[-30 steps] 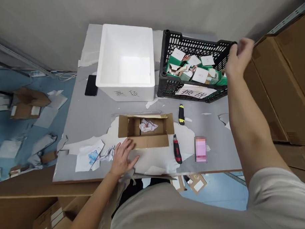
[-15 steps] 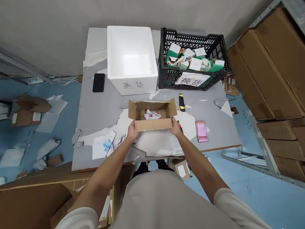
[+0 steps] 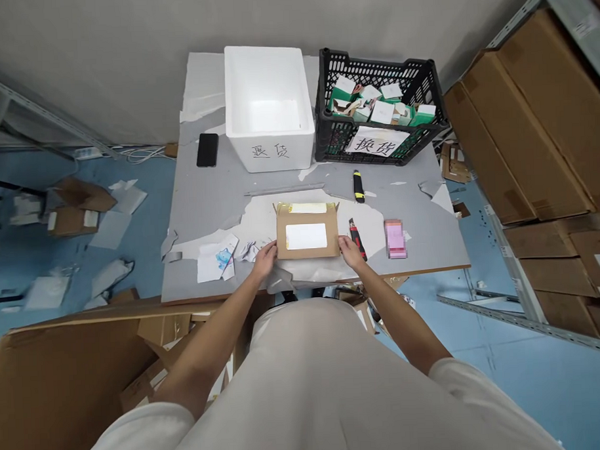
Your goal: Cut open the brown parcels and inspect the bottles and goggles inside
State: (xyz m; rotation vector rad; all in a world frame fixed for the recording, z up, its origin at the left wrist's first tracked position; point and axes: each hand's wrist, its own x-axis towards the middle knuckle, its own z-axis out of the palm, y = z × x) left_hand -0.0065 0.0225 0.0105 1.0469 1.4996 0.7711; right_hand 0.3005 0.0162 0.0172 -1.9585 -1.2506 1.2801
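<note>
Between my two hands is a small cardboard box [image 3: 308, 251], a broad face with a white label turned up towards me. Yellowish tape and short flap edges show along its far side, and its inside is hidden. My left hand [image 3: 266, 258] grips the box's left side near the front corner. On the opposite side, my right hand [image 3: 350, 251] holds the right edge. Just beyond the right hand lies a red and black utility knife [image 3: 357, 239]. Crumpled paper [image 3: 249, 252] sits to the left of my left hand, beside printed sheets [image 3: 217, 259].
At the back of the table [image 3: 181, 190] stand a white foam box [image 3: 278, 150] and a black crate [image 3: 376, 153] holding green-and-white cartons. A phone [image 3: 207, 150], a yellow-black cutter [image 3: 358, 187] and a pink item [image 3: 395, 239] lie around. Cardboard boxes [image 3: 537, 125] fill the right-hand shelf.
The box has been turned, so its open top with crumpled paper inside has gone from sight and the labelled face shows. Both hands stay on it. The red knife is now more visible.
</note>
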